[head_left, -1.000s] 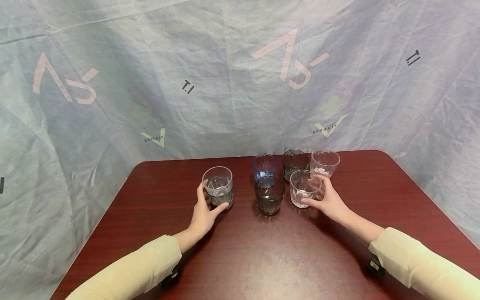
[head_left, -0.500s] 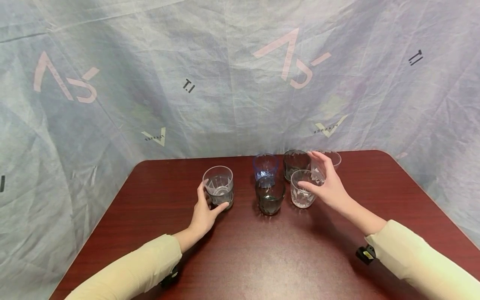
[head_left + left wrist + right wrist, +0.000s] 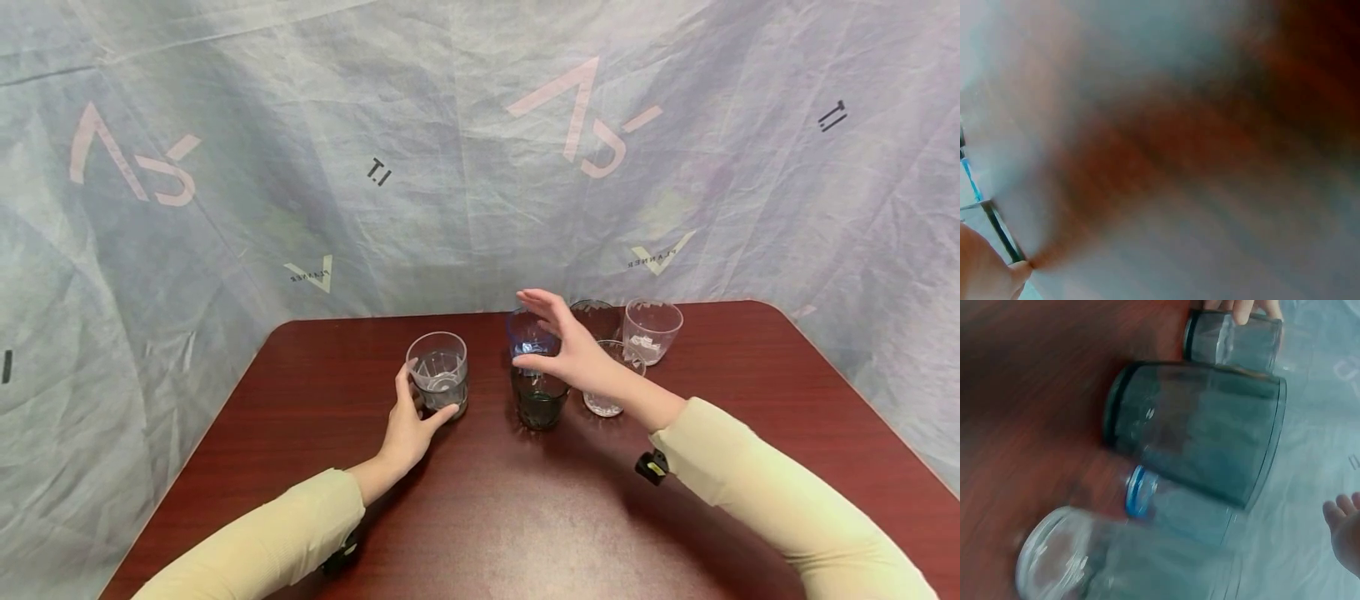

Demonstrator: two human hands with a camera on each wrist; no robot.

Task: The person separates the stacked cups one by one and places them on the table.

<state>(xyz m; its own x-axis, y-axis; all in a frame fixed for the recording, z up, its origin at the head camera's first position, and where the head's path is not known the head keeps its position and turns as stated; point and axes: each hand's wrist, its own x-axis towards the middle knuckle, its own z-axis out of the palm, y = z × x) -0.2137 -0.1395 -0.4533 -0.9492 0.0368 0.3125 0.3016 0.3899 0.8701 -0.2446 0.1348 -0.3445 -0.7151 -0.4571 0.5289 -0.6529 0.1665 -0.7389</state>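
Note:
In the head view my left hand (image 3: 408, 429) grips a clear glass (image 3: 437, 354) that seems nested in a smoky grey glass, its fingers and thumb round the sides. The same pair of glasses (image 3: 1235, 340) is at the top of the right wrist view. My right hand (image 3: 577, 354) is held over the front smoky glass (image 3: 540, 412), thumb and fingers spread, nothing between them. Behind that glass is a blue glass (image 3: 519, 329), partly covered by the hand. A clear glass (image 3: 602, 407) stands to its right, partly behind the wrist.
At the back right stand another clear glass (image 3: 654, 333) and a smoky glass (image 3: 596, 312) on the dark red table (image 3: 480, 517). A grey printed cloth (image 3: 450, 233) hangs behind the table. Most of the left wrist view is blurred.
My right hand let go of the front clear glass, rose, and moved left over the front smoky glass. The left hand stays on its nested glasses.

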